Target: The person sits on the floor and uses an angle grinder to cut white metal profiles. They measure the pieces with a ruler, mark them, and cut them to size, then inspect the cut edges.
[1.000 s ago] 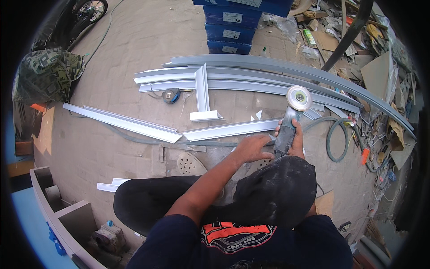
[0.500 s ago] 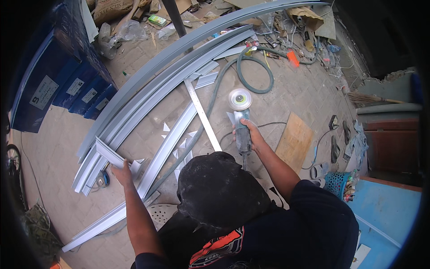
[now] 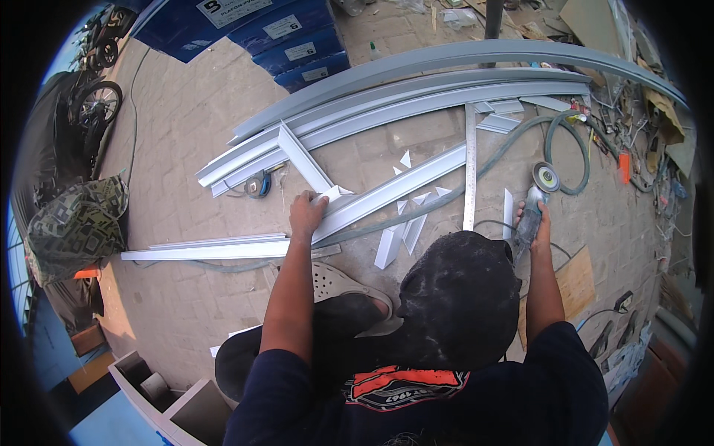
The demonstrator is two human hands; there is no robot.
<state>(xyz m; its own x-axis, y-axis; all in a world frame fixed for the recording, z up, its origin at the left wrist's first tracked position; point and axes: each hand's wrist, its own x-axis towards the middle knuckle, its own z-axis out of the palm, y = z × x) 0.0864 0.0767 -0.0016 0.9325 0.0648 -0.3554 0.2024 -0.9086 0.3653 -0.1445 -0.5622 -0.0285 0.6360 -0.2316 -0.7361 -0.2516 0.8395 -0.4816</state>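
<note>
My left hand (image 3: 307, 214) has closed fingers on a short white trim piece (image 3: 332, 195), lying beside the end of an angled trim length (image 3: 303, 152). My right hand (image 3: 538, 223) grips an angle grinder (image 3: 546, 178), disc upward, beside my dark-trousered knee (image 3: 461, 297). A long white trim strip (image 3: 401, 186) runs between my hands, with cut offcuts (image 3: 413, 223) below it and a straight metal ruler (image 3: 470, 163) across its right end. A tape measure (image 3: 257, 183) lies up and left of my left hand.
Long trim lengths (image 3: 387, 97) span the back, before stacked blue boxes (image 3: 297, 63). A coiled hose (image 3: 573, 189) and plywood (image 3: 573, 279) lie at right, near debris (image 3: 662, 126). A covered motorbike (image 3: 67, 134) and grey box-like unit (image 3: 190, 409) stand at left.
My left hand has left the grinder and reached leftward to the short trim piece. The grinder, in my right hand, sits farther right. The camera view has swung between frames.
</note>
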